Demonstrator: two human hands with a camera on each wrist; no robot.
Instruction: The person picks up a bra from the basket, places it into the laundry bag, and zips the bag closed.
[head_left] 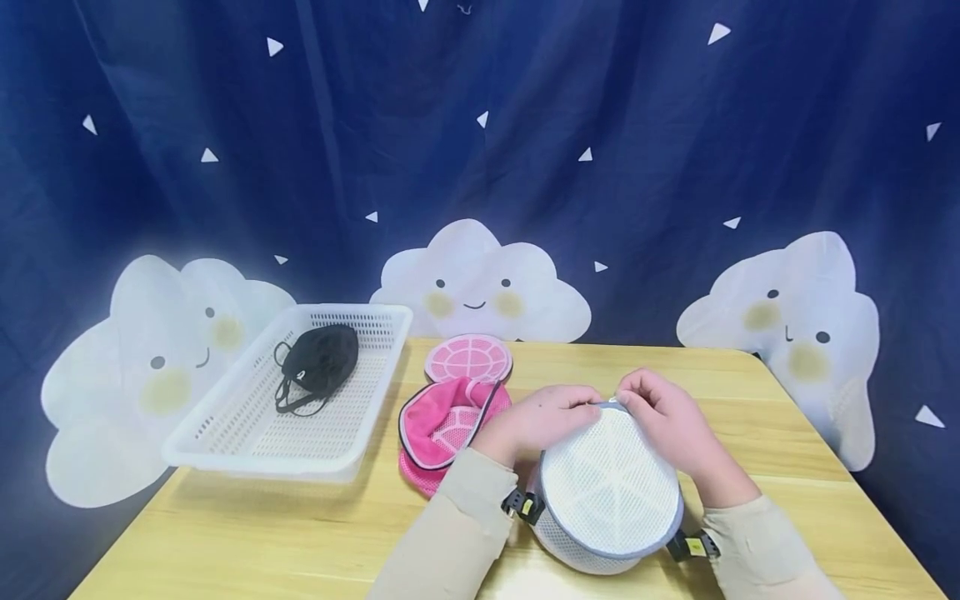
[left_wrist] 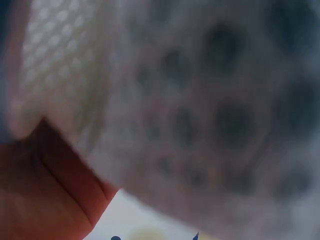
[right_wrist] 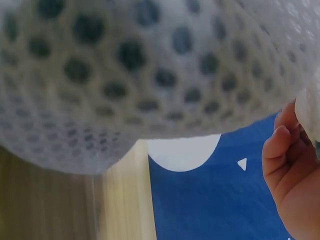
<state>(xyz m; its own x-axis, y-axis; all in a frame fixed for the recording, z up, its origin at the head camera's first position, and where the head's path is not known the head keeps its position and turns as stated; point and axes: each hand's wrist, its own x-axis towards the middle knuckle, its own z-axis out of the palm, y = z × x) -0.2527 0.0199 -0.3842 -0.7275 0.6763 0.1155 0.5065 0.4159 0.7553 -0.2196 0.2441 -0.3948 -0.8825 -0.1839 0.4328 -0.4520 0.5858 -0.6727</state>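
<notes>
As the left hand (head_left: 543, 421) grips the white mesh bag (head_left: 611, 492) at its far edge, the right hand (head_left: 671, 425) pinches just beside it, apparently working the fastening; the next move seems to call for a taut edge. I cannot see its contents. Left of the hands, a pink bag (head_left: 420, 427) gapes; beyond, a white basket (head_left: 255, 464) holds a black strapped item (head_left: 324, 358).

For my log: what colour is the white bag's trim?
Greyish-blue trim, clearest in the head view.

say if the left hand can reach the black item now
Likely not while the left hand grips the white mesh bag, though the open-topped white basket leaves the black item uncovered.
</notes>
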